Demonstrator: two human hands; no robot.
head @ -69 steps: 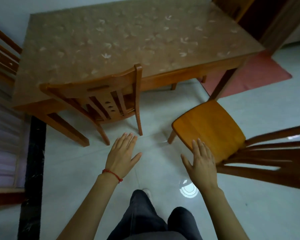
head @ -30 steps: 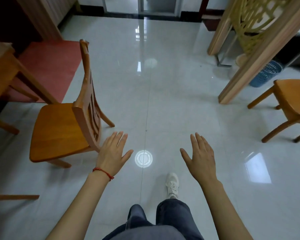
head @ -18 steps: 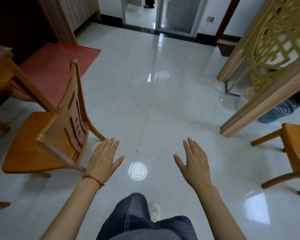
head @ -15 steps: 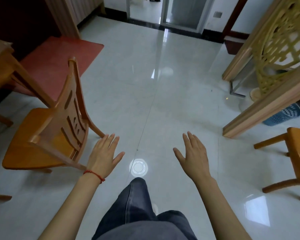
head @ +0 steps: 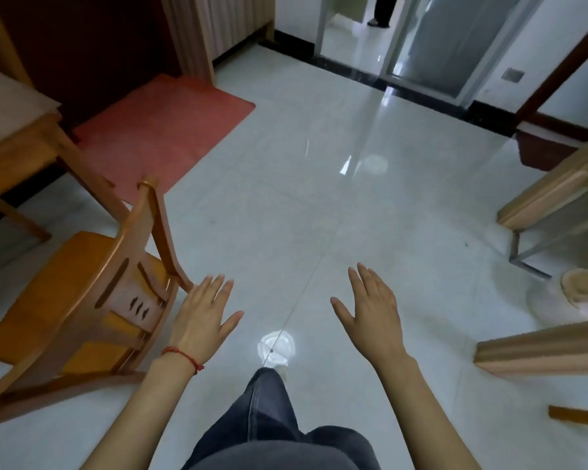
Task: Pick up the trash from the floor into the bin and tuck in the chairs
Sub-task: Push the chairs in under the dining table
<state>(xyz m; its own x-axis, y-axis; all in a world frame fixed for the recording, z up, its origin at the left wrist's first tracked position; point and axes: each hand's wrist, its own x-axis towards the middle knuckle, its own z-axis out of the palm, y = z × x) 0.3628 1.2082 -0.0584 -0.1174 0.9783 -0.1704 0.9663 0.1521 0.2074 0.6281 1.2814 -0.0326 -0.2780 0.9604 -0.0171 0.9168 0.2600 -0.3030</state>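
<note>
glossy pale floor tiles (head: 319, 171) mirror the lights, beside a red mat (head: 157, 130). left, a slatted, curved-back orange wooden chair (head: 82, 300) stands pulled out from the table (head: 11, 130). left hand (head: 201, 317) and right hand (head: 370, 317) hover flat, fingers spread, empty.

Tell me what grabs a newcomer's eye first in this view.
Two bare open hands, left hand and right hand, spread palm-down over the glossy white tiled floor at centre. At left, an orange wooden slat-back chair stands pulled out from the wooden table, with a red floor mat beyond it.
</note>
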